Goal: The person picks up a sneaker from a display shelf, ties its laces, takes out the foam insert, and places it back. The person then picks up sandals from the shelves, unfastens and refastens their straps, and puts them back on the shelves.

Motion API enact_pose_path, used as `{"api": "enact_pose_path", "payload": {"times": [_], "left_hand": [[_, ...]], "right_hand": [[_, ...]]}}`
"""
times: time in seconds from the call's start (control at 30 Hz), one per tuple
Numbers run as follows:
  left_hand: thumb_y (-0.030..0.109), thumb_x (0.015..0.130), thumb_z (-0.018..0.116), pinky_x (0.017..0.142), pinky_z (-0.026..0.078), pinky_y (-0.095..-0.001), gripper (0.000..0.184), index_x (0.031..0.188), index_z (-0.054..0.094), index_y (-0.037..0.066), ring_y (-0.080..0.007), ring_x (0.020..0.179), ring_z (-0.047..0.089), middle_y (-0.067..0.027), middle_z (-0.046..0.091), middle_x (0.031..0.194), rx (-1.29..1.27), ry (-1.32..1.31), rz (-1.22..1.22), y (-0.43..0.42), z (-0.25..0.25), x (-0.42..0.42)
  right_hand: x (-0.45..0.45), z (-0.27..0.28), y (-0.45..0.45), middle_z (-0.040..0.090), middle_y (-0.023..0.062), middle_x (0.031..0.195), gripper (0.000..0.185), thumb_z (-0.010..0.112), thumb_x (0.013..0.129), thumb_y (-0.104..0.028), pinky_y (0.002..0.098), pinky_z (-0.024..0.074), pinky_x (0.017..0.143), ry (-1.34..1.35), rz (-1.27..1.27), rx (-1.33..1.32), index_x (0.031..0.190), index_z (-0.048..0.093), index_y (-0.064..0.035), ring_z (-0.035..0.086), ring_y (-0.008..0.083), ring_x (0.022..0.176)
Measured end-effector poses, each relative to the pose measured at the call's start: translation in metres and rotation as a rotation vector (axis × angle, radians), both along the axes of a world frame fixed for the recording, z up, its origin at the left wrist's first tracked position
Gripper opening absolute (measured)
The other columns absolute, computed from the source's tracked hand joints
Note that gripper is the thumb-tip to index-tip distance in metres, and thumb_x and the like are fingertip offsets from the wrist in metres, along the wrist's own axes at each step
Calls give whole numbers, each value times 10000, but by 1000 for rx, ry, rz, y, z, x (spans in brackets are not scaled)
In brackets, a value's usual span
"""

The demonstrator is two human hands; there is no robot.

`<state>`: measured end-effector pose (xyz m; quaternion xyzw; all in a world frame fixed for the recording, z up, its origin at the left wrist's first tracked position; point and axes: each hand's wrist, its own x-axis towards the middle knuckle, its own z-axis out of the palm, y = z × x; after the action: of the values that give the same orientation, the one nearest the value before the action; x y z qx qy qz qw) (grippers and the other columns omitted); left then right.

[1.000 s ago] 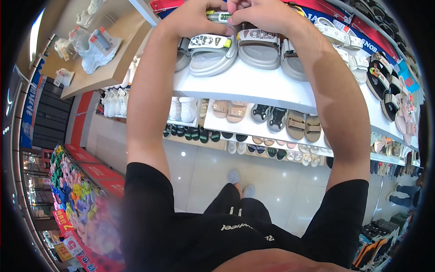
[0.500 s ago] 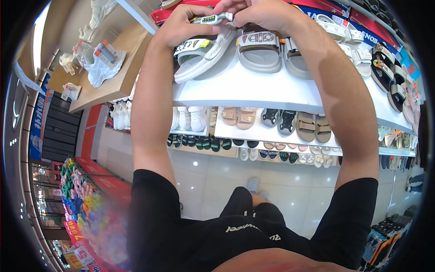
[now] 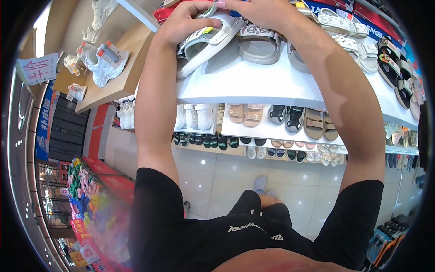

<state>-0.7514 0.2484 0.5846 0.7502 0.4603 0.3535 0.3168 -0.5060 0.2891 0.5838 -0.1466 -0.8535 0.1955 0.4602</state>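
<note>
At the top of the view, my left hand [image 3: 188, 22] is closed on a white and grey sandal [image 3: 215, 47], thumb over its strap. The sandal sits tilted at the edge of the white display shelf [image 3: 253, 90]. My right hand [image 3: 260, 10] is beside it, thumb and fingers pinching the upper strap [image 3: 216, 9]; the frame's top edge cuts off part of these fingers. Just right of the sandal is a grey slide [image 3: 259, 47] with a patterned strap. Another grey slide [image 3: 297, 59] is partly hidden behind my right forearm.
White strappy sandals [image 3: 340, 22] and black sandals [image 3: 389, 63] line the shelf's right side. Lower shelves carry more sandals [image 3: 285, 118] and white shoes [image 3: 197, 117]. A wooden shelf [image 3: 122, 77] with white sneakers [image 3: 106, 63] juts out at left. Colourful goods [image 3: 86, 190] stand below it.
The sandal has tipped and shifted slightly with my hands, which have moved up toward the frame's top edge. The view has shifted a little, and a hanging price sign now shows at left.
</note>
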Motion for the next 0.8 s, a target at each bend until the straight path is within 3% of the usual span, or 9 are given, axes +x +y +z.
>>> {"api": "enact_pose_path", "payload": {"times": [0.17,0.27,0.47,0.57,0.67,0.73,0.8], "left_hand": [[85,810,835,883,533,-284,385,1162,712,-11,-136,951,688,-89,738,1064,9,69,3,4,0,-2],[82,812,832,896,529,-289,394,1174,707,-12,-146,960,689,-93,734,1080,-2,138,33,3,3,0],[58,810,828,920,521,-297,434,1213,686,-22,-165,981,685,-95,724,1118,64,123,66,0,0,8],[44,797,835,926,519,-304,456,1222,681,-19,-165,1001,681,-91,723,1119,44,157,74,-4,1,16],[49,799,838,934,516,-305,476,1240,671,-12,-162,1031,671,-88,715,1147,123,187,38,-1,-3,12],[54,811,834,946,509,-299,481,1257,663,-7,-161,1063,660,-88,702,1188,191,239,41,3,-4,6],[27,737,861,944,522,-312,532,1237,681,7,-143,1032,661,-56,719,1141,113,175,-21,-2,4,12]], "right_hand": [[-11,-9,7,745,147,876,145,681,854,-124,394,562,782,167,-36,404,937,778,-56,716,306,836],[-10,-6,2,740,130,842,119,685,845,-125,401,557,780,217,-71,407,896,769,-58,709,293,805],[-10,-3,-7,755,143,874,145,678,876,-76,360,560,792,323,60,138,976,775,-35,728,287,826],[-20,-6,2,764,160,895,169,678,888,-51,337,568,756,430,45,264,1025,768,-9,743,251,812],[-15,-1,-7,768,166,891,185,689,885,-61,324,570,711,367,142,-54,1041,764,4,737,202,775],[-8,0,-6,768,166,883,197,693,873,-73,318,568,703,288,118,-21,1040,767,1,728,178,766],[-5,-1,-4,767,165,871,212,698,855,-89,312,567,700,227,102,-14,1032,770,1,722,167,758]]}}
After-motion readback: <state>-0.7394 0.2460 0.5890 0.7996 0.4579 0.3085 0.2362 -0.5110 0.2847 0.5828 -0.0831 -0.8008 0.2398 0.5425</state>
